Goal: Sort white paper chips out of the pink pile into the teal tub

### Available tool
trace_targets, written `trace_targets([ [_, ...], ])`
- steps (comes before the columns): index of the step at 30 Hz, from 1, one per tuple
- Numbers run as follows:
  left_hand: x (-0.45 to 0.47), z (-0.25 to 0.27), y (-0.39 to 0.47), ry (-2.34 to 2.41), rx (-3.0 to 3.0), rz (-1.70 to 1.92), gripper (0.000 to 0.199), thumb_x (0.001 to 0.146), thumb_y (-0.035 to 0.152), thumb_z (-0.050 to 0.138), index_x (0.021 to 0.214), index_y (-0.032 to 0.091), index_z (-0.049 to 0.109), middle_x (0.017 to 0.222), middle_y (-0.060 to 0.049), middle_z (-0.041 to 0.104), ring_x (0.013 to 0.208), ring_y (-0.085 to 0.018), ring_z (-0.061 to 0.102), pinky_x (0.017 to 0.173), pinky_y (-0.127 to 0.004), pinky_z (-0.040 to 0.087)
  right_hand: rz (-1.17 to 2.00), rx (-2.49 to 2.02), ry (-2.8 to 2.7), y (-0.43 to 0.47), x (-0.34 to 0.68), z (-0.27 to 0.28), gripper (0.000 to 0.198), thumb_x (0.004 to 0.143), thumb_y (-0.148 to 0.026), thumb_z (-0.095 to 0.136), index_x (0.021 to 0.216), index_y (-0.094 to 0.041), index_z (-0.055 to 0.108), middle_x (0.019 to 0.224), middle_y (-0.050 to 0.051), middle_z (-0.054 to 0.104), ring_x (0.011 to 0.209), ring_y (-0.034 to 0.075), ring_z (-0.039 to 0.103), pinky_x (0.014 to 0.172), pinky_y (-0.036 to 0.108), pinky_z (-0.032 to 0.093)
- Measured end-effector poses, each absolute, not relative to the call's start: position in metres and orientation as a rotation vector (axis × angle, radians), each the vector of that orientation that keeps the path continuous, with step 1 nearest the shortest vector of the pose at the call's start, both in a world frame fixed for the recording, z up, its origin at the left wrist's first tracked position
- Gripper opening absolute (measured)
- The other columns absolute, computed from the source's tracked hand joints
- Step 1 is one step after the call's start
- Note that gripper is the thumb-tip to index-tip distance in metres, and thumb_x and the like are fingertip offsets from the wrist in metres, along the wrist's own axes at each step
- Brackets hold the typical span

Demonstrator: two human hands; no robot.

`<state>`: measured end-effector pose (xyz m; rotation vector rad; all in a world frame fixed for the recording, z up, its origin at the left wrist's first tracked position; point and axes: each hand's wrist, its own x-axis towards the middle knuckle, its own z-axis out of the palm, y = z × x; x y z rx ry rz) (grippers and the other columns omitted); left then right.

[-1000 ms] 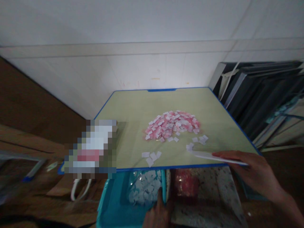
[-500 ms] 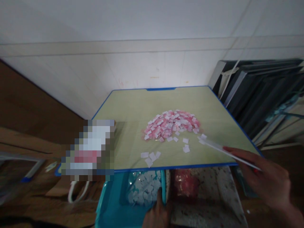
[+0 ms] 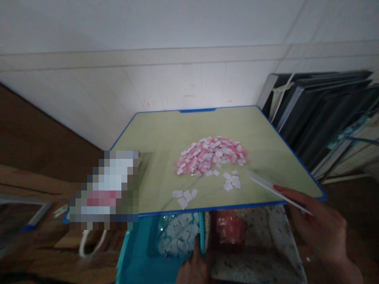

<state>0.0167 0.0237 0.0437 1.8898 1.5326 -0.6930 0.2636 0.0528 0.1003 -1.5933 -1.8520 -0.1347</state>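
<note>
My right hand (image 3: 318, 223) is closed round a long, thin white strip-like tool (image 3: 266, 184), its tip just above the board. Left of that tip lies a small cluster of white paper pieces (image 3: 231, 182). Behind it spreads a half-round heap of pink and white paper bits (image 3: 211, 154), wet-looking. More loose white pieces (image 3: 183, 197) lie near the front edge. My left hand (image 3: 194, 268) is at the right wall of a turquoise basin (image 3: 130, 260), index finger stretched out beside the rim; its other fingers are mostly hidden. White paper scraps (image 3: 179, 234) lie in the basin.
The pale green board (image 3: 160, 130) has a blue edge and lies against a white wall (image 3: 166, 86). A red shiny bundle (image 3: 231, 228) sits on a stained surface (image 3: 266, 232) below. Dark panels (image 3: 325, 106) lean at the right. A blurred-out object (image 3: 109, 185) stands at left.
A white piece that was at the tool's tip now lies in the cluster to its left. The tip has come away from it. My left hand stays by the basin's rim.
</note>
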Motion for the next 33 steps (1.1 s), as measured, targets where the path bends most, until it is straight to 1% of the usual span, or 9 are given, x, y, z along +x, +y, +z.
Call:
trace_targets([
  [3, 0.017, 0.041, 0.024, 1.534, 1.866, -0.724, 0.054, 0.069, 0.015, 0.053, 0.119, 0.034, 0.044, 0.134, -0.015, 0.037, 0.093, -0.027, 0.059, 0.075, -0.039, 0.049, -0.032, -1.409, -1.964, 0.057, 0.248, 0.089, 0.032, 0.075, -0.003, 0.044, 0.098, -0.021, 0.057, 0.097, 0.004, 0.068, 0.086, 0.018, 0.064, 0.076, 0.029, 0.052],
  [6, 0.017, 0.038, 0.023, 1.546, 1.836, -0.759, 0.061, 0.068, 0.015, 0.055, 0.123, 0.036, 0.039, 0.131, -0.015, 0.040, 0.096, -0.027, 0.058, 0.077, -0.040, 0.048, 0.042, -1.242, -2.026, 0.061, 0.233, 0.086, 0.033, 0.075, -0.002, 0.043, 0.098, -0.020, 0.057, 0.100, 0.005, 0.067, 0.092, 0.017, 0.062, 0.079, 0.029, 0.051],
  [8, 0.018, 0.036, 0.023, 1.547, 1.842, -0.751, 0.063, 0.069, 0.013, 0.053, 0.124, 0.036, 0.036, 0.129, -0.015, 0.042, 0.096, -0.027, 0.057, 0.077, -0.041, 0.048, 0.060, -1.255, -1.981, 0.063, 0.229, 0.088, 0.034, 0.075, -0.001, 0.043, 0.098, -0.021, 0.057, 0.100, 0.005, 0.067, 0.093, 0.017, 0.062, 0.079, 0.030, 0.051],
  [13, 0.018, 0.034, 0.022, 1.542, 1.858, -0.748, 0.055, 0.071, 0.011, 0.046, 0.121, 0.034, 0.041, 0.127, -0.015, 0.044, 0.093, -0.027, 0.059, 0.075, -0.040, 0.049, 0.080, -1.392, -1.831, 0.073, 0.233, 0.086, 0.038, 0.073, 0.000, 0.043, 0.100, -0.023, 0.057, 0.098, 0.003, 0.067, 0.090, 0.018, 0.063, 0.079, 0.032, 0.051],
  [18, 0.019, 0.032, 0.022, 1.550, 1.848, -0.716, 0.069, 0.066, 0.012, 0.053, 0.127, 0.037, 0.031, 0.130, -0.015, 0.042, 0.092, -0.029, 0.059, 0.075, -0.042, 0.049, 0.174, -1.250, -1.942, 0.085, 0.222, 0.082, 0.042, 0.072, 0.001, 0.038, 0.102, -0.023, 0.055, 0.101, 0.004, 0.066, 0.095, 0.017, 0.061, 0.080, 0.035, 0.051],
  [21, 0.018, 0.029, 0.021, 1.557, 1.843, -0.699, 0.064, 0.068, 0.010, 0.049, 0.123, 0.038, 0.037, 0.133, -0.014, 0.039, 0.091, -0.029, 0.059, 0.074, -0.043, 0.050, 0.232, -1.116, -2.075, 0.087, 0.219, 0.086, 0.043, 0.072, 0.002, 0.039, 0.104, -0.023, 0.054, 0.103, 0.004, 0.066, 0.097, 0.017, 0.059, 0.079, 0.033, 0.052],
  [26, 0.017, 0.028, 0.019, 1.548, 1.894, -0.669, 0.054, 0.069, 0.008, 0.047, 0.116, 0.034, 0.046, 0.128, -0.015, 0.044, 0.088, -0.030, 0.060, 0.071, -0.044, 0.051, 0.241, -1.076, -2.127, 0.092, 0.222, 0.095, 0.048, 0.069, 0.004, 0.038, 0.109, -0.021, 0.052, 0.109, 0.006, 0.063, 0.103, 0.017, 0.056, 0.082, 0.034, 0.049],
  [29, 0.017, 0.029, 0.019, 1.547, 1.892, -0.653, 0.058, 0.069, 0.008, 0.047, 0.119, 0.036, 0.042, 0.126, -0.014, 0.046, 0.089, -0.030, 0.060, 0.071, -0.044, 0.051, 0.258, -1.034, -2.194, 0.096, 0.218, 0.099, 0.046, 0.072, 0.003, 0.039, 0.110, -0.020, 0.051, 0.107, 0.006, 0.064, 0.101, 0.017, 0.057, 0.082, 0.033, 0.050],
  [33, 0.016, 0.030, 0.019, 1.535, 1.915, -0.645, 0.060, 0.070, 0.003, 0.038, 0.120, 0.035, 0.042, 0.125, -0.015, 0.047, 0.089, -0.029, 0.060, 0.069, -0.042, 0.051, 0.256, -0.945, -2.284, 0.098, 0.221, 0.101, 0.042, 0.074, 0.001, 0.042, 0.111, -0.019, 0.050, 0.106, 0.006, 0.064, 0.101, 0.016, 0.057, 0.083, 0.032, 0.049],
])
